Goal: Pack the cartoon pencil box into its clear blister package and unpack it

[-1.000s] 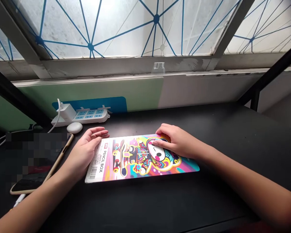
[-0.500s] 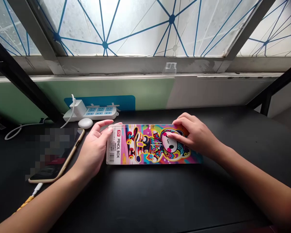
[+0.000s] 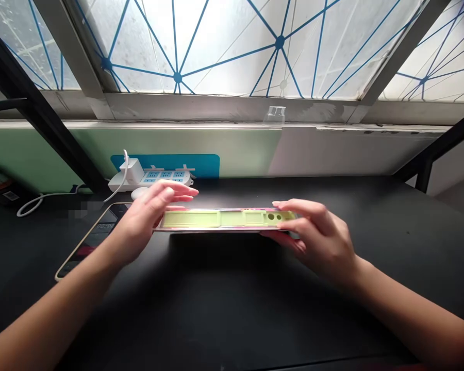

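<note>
A long pencil box [image 3: 232, 219] is held crosswise in front of me, a little above the black desk. Its narrow yellow-green side faces me, with shallow recesses and two dark round holes near the right end; the printed face is turned out of sight. My left hand [image 3: 149, 214] is at the left end, thumb and upper fingers raised and stretched, while the lower fingers and palm rest against the box. At the other end my right hand [image 3: 320, 232] pinches the box, fingertips above and below.
A phone [image 3: 88, 242] lies on the desk [image 3: 232, 309] to the left, partly behind my left forearm. Farther back are a white power strip [image 3: 166, 176] with a plugged-in adapter [image 3: 132, 170] and a white rounded object [image 3: 139, 192]. Black metal posts [image 3: 50, 118] slant at the sides.
The pencil box has been tipped from its printed face to its narrow yellow-green side. My right fingers have shifted to grip its end, and my left fingers have lifted and straightened.
</note>
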Available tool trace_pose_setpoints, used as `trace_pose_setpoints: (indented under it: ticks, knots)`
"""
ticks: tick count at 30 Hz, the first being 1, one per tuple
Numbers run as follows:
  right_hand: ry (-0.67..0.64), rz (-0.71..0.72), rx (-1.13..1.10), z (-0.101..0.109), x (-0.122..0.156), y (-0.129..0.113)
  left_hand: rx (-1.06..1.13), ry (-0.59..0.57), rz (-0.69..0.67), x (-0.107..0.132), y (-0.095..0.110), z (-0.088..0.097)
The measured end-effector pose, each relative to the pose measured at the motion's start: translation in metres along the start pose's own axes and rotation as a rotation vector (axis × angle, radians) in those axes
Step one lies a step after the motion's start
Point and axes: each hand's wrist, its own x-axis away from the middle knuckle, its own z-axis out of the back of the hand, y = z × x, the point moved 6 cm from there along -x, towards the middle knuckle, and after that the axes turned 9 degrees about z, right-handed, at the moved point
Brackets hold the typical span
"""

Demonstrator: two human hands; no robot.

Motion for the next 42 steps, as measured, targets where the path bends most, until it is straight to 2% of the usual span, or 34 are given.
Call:
trace_pose_setpoints:
  ticks: [2,4,6,8,11,13,15,18,22,26,29,31,33,36,39,42]
  knots:
    - [-0.079,0.062,-0.022,-0.011,0.000,-0.011,-0.334,-0.218,0.039,0.004,-0.004,-0.006]
    - [-0.180,0.138,-0.043,-0.025,0.001,-0.021,-0.620,-0.307,0.009,0.009,-0.010,-0.014]
    - [-0.254,0.195,-0.086,-0.037,0.003,-0.027,-0.811,-0.287,-0.057,0.011,-0.015,-0.023]
    - [-0.308,0.183,-0.194,-0.043,0.003,-0.026,-0.895,-0.263,-0.091,0.010,-0.021,-0.033]
    - [-0.358,0.000,-0.468,-0.044,0.005,-0.010,-0.919,-0.230,-0.159,0.007,-0.026,-0.042]
    - [-0.353,-0.159,-0.566,-0.042,0.008,0.006,-0.937,-0.204,-0.235,0.006,-0.024,-0.043]
    - [-0.358,-0.291,-0.544,-0.042,0.015,0.023,-0.984,-0.162,-0.342,0.008,-0.019,-0.043]
    - [-0.441,-0.423,-0.503,-0.048,0.028,0.040,-1.081,-0.061,-0.525,0.013,-0.007,-0.045]
    - [-0.474,-0.468,-0.557,-0.052,0.031,0.046,-1.135,-0.002,-0.643,0.019,0.002,-0.049]
    - [-0.391,-0.441,-0.558,-0.045,0.024,0.043,-1.080,0.031,-0.629,0.016,0.003,-0.043]
    - [-0.318,-0.373,-0.507,-0.036,0.018,0.041,-0.987,0.201,-0.567,0.010,0.006,-0.024]
    - [-0.268,-0.305,-0.432,-0.029,0.014,0.039,-0.936,0.274,-0.506,0.007,0.007,-0.012]
    - [-0.220,-0.227,-0.327,-0.021,0.010,0.036,-0.897,0.267,-0.478,0.005,0.007,-0.006]
    - [-0.178,-0.125,-0.168,-0.014,0.006,0.029,-0.948,0.248,-0.572,0.011,0.015,-0.011]
    - [-0.209,-0.044,-0.069,-0.014,0.005,0.018,-1.096,0.220,-0.644,0.019,0.020,-0.023]
    - [-0.267,0.009,-0.039,-0.016,0.003,0.005,-1.174,0.137,-0.614,0.025,0.018,-0.033]
